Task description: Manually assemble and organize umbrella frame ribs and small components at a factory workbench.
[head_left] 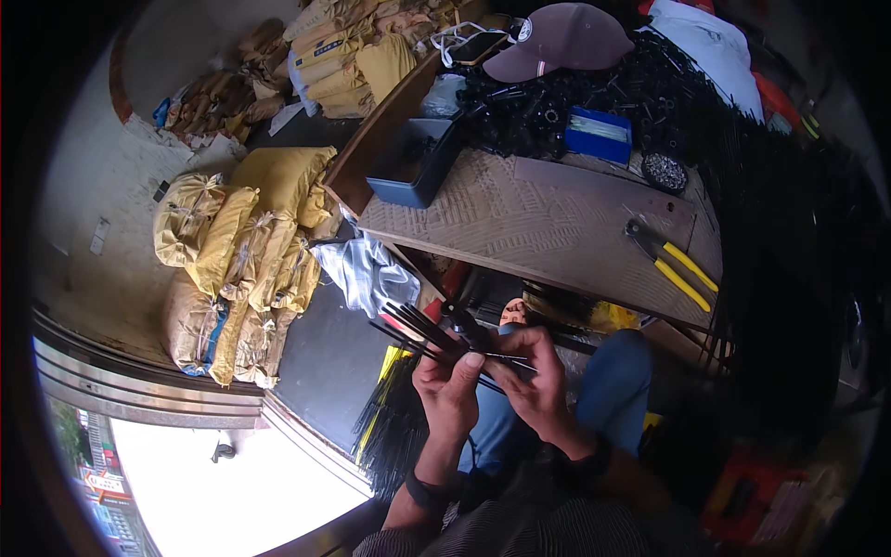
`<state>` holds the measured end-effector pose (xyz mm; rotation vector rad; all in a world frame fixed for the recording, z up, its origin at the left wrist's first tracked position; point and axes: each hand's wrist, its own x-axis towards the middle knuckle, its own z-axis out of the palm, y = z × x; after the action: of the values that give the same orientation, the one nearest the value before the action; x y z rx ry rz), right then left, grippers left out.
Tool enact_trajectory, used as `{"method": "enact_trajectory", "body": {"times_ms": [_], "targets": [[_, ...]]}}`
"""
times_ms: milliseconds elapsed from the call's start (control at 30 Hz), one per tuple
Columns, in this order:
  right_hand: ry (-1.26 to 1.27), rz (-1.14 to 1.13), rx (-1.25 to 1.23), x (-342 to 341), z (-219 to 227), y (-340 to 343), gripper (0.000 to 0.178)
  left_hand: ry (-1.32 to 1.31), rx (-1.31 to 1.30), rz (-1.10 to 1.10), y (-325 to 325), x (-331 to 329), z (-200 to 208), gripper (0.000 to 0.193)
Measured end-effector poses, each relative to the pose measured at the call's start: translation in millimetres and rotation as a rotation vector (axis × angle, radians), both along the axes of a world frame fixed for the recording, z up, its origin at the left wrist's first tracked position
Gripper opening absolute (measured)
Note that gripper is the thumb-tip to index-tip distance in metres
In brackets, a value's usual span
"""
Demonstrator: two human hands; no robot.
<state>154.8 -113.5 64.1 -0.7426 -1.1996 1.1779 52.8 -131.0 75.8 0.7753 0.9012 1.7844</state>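
Close together over my lap, both hands are closed. My left hand (447, 385) grips several thin black rods (408, 322) that fan out toward the upper left. A dark, thick cylindrical part (464, 325) stands up between the hands; which fingers bear it I cannot tell. My right hand (535, 379) pinches a thin light-edged strip or wire (509, 356) against the left thumb's tip. The exact grip under the fingers is hidden.
Ahead stands a worktable (445, 200) with yellow-handled pliers (670, 265), a blue box (598, 136), a dark bin (413, 167), a cap (560, 42) and heaped black parts. Yellow sacks (246, 265) are piled left. A bundle of black rods (394, 418) stands beside my left arm.
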Motion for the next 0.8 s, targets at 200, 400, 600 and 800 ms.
{"method": "enact_trajectory", "body": {"times_ms": [200,400,600,800], "targets": [[-0.177,0.171,-0.004,-3.8,3.9,-0.7,0.016,-0.036,-0.055,0.084,-6.5,-14.2,-0.4,0.025],[-0.403,-0.056,0.258,-15.7,6.2,0.9,0.019,-0.002,-0.062,0.148,-14.3,-19.2,-6.8,0.023],[-0.32,0.297,-0.081,-13.7,-3.5,2.4,0.016,0.066,-0.025,0.19,-23.8,-14.1,-8.9,0.025],[-0.075,0.164,-0.048,-27.5,-1.5,-6.4,0.014,0.317,-0.092,0.301,-22.9,-11.0,-14.0,0.031]]}}
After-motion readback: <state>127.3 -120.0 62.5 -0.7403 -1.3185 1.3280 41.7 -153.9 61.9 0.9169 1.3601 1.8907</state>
